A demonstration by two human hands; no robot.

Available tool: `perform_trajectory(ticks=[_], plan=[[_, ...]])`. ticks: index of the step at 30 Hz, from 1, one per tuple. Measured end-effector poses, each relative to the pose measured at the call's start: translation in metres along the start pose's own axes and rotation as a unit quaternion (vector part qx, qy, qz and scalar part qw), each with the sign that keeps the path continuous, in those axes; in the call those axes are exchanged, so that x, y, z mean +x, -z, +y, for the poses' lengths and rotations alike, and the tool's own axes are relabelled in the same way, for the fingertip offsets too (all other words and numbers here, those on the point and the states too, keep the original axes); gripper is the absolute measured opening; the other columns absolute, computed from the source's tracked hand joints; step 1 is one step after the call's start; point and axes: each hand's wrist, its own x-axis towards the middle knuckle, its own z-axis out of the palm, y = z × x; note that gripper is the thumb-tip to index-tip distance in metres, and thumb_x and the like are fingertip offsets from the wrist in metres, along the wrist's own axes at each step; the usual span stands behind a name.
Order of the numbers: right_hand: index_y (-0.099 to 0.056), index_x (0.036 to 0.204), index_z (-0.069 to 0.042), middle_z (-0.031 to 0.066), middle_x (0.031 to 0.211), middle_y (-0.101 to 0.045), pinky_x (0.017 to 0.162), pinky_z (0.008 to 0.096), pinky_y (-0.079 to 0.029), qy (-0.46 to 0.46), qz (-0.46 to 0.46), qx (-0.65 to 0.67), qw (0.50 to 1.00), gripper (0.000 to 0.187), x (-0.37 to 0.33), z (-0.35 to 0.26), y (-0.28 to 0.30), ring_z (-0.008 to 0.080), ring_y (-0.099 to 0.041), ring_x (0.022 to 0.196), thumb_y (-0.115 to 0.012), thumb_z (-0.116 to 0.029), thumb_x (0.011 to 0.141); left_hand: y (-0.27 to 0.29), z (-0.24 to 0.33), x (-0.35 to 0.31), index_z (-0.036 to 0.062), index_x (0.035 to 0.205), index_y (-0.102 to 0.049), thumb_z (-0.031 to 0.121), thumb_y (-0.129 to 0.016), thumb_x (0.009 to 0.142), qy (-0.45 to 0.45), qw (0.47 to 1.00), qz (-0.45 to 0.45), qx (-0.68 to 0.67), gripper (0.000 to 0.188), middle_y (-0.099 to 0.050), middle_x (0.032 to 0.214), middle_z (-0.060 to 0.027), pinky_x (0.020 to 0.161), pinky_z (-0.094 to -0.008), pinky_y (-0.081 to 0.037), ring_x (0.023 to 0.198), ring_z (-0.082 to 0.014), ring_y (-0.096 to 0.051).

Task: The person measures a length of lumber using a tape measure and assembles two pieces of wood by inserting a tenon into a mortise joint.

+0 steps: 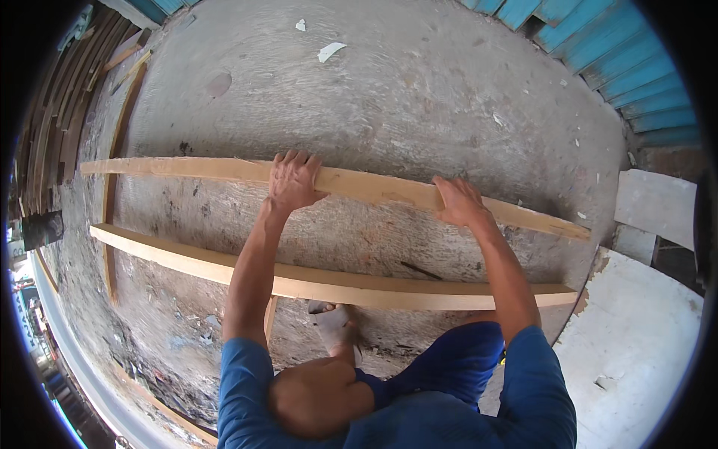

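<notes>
Concrete floor, rough & stained, fills most of your view. At R lies a wht panel w/ chipped edges; at upper R, blue ribbed sheeting borders the floor. Along the upper L rim you see a stack of dark planks.

Next in size, the far beam and near beam, both pale wood, span the center L to R, w/ floor showing btwn. Nr their L ends both cross over a thin wood strip, approx. at right angles.

Your forearms pass above the near beam. Your L hand is clasped on the far beam just L of its middle, fingers over the far edge, thumb toward the near side; your R hand grips the same beam btwn its middle & R end.

Your foot is just on your side of the near beam. Smallest: a dark stick btwn the beams, close to the near one, & wht scraps well beyond the far one.
</notes>
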Motion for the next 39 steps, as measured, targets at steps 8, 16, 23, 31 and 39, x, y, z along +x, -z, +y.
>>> perform_trajectory(ticks=[8, 16, 23, 31, 39], plan=[[-0.052, 0.136, -0.004, 0.0239, 0.122, -0.064, 0.098, 0.0484, -0.049, -0.018, -0.077, 0.022, 0.997, 0.078, 0.031, 0.009, 0.027, 0.0414, -0.06, 0.118, -0.082, -0.019, 0.066, 0.026, -0.004, 0.038, 0.0129, 0.119, -0.067, 0.051, -0.089, 0.06, -0.013, 0.997, -0.075, 0.003, 0.073, -0.069, 0.112, -0.0116, 0.1, -0.0499, -0.047, 0.115, -0.032, -0.062], [-0.052, 0.139, -0.014, 0.0139, 0.138, -0.052, 0.112, 0.0539, -0.033, -0.11, 0.135, -0.017, 0.985, 0.084, 0.012, 0.002, 0.008, 0.0385, -0.042, 0.134, -0.088, -0.046, 0.069, 0.003, -0.018, 0.047, 0.0057, 0.127, -0.063, 0.075, -0.074, 0.068, 0.0, 0.998, 0.061, -0.001, 0.092, -0.066, 0.123, -0.0169, 0.111, -0.0519, -0.035, 0.127, -0.036, -0.053], [-0.045, 0.148, -0.012, 0.0187, 0.144, -0.051, 0.114, 0.0501, -0.035, -0.1, 0.105, 0.002, 0.989, 0.082, 0.032, 0.015, 0.011, 0.0384, -0.045, 0.136, -0.079, -0.047, 0.081, -0.008, -0.019, 0.068, 0.0064, 0.126, -0.064, 0.076, -0.061, 0.081, 0.027, 0.998, 0.057, -0.013, 0.083, -0.066, 0.123, -0.018, 0.112, -0.0491, -0.033, 0.124, -0.0352, -0.055], [-0.041, 0.152, -0.011, 0.0207, 0.15, -0.048, 0.116, 0.0482, -0.036, -0.127, 0.041, 0.02, 0.991, 0.081, 0.051, 0.018, 0.021, 0.036, -0.043, 0.141, -0.074, -0.046, 0.087, 0.005, -0.014, 0.083, 0.0064, 0.126, -0.066, 0.073, -0.057, 0.086, 0.073, 0.997, -0.033, -0.007, 0.079, -0.065, 0.129, -0.0185, 0.112, -0.0477, -0.032, 0.129, -0.0348, -0.053], [-0.044, 0.149, -0.008, 0.0243, 0.143, -0.053, 0.112, 0.0497, -0.038, -0.125, 0.044, 0.015, 0.991, 0.081, 0.05, 0.021, 0.016, 0.0416, -0.048, 0.135, -0.076, -0.044, 0.083, -0.001, -0.011, 0.085, 0.0058, 0.121, -0.068, 0.071, -0.061, 0.085, 0.059, 0.998, -0.004, -0.016, 0.075, -0.066, 0.125, -0.0198, 0.112, -0.047, -0.03, 0.129, -0.0354, -0.052]])
